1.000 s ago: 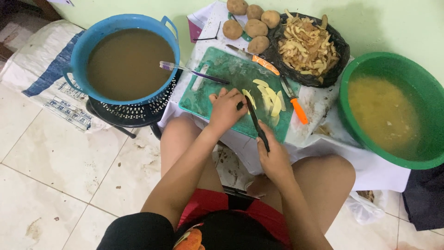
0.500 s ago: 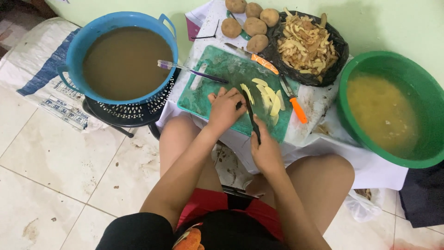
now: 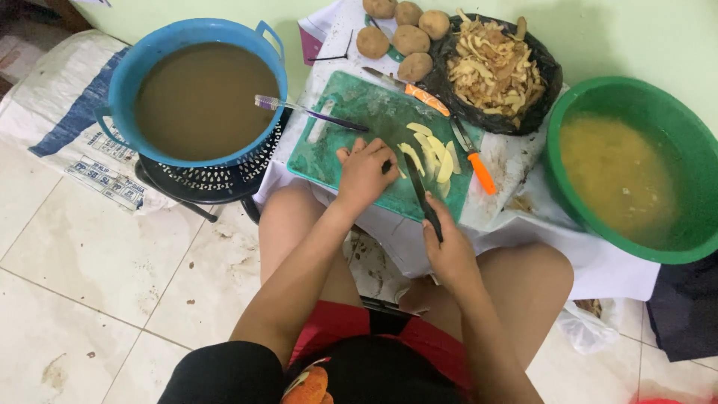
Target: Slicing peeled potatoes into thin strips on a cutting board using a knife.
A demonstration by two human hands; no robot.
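2 hands work over the green board point(image 3: 351, 120), which lies across the lap. The left hand point(image 3: 364, 173) is curled, fingertips pressing down on a potato piece point(image 3: 395, 166) that is almost wholly hidden beneath them; only a sliver shows at its right edge. The right hand point(image 3: 449, 251) is closed round the dark handle of a knife point(image 3: 420, 191), whose blade runs up and away from the body, tilted slightly left, its tip just beside the left fingertips. So the piece lies directly under the left hand, ahead and left of the right, and the blade's long axis runs alongside the left knuckles, roughly parallel to the pale slices point(image 3: 432, 153) fanned just to the right of it. Left hand is nearer, touching the piece. Whether the blade edge touches the piece I cannot tell.
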